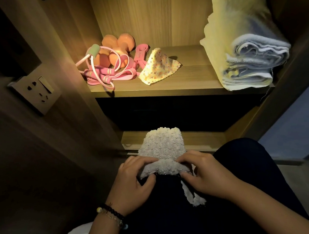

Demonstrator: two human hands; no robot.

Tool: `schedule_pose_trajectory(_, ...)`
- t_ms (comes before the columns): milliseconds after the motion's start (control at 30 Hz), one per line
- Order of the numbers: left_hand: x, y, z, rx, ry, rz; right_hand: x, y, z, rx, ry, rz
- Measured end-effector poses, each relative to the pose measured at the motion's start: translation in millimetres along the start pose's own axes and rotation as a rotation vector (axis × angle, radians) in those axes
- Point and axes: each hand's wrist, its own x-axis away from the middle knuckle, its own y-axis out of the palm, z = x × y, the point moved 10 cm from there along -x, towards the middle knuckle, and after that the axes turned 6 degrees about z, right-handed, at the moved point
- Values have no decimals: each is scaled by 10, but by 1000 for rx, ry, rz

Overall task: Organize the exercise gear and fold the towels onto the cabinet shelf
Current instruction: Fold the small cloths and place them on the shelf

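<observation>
Your left hand (134, 180) pinches the near left edge of the fluffy white towel (161, 149) on your lap, fingers curled over the fold, and your right hand (207, 175) pinches the right edge the same way. Up past your fingers on the lit shelf (192, 63): left, orange dumbbells (116, 50) tangled with a pink jump rope (107, 74) and pink bands, then a dotted cloth (157, 67), then folded towels (244, 52) stacked far right.
</observation>
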Motion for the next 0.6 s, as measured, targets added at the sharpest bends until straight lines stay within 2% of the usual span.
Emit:
schedule_pose_trajectory(133,33,-50,-150,193,-123,50,-56,-17,117,-219,120,-44)
schedule_pose_trajectory(267,42,-82,-257,218,-220,131,-64,-16,223,-445,254,-25)
schedule_pose_trajectory(367,14,-37,-359,232,-339,157,-79,0,277,-474,304,42)
schedule_pose_trajectory(433,-6,-5,-422,185,-405,160,-81,-27,334,-392,347,123)
schedule_pose_trajectory(500,-12,2,-469,149,-456,169,-84,-135,246,-236,262,243)
schedule_pose_trajectory(600,-22,-22,-503,80,-494,187,-52,-182,-175,14,-100,297)
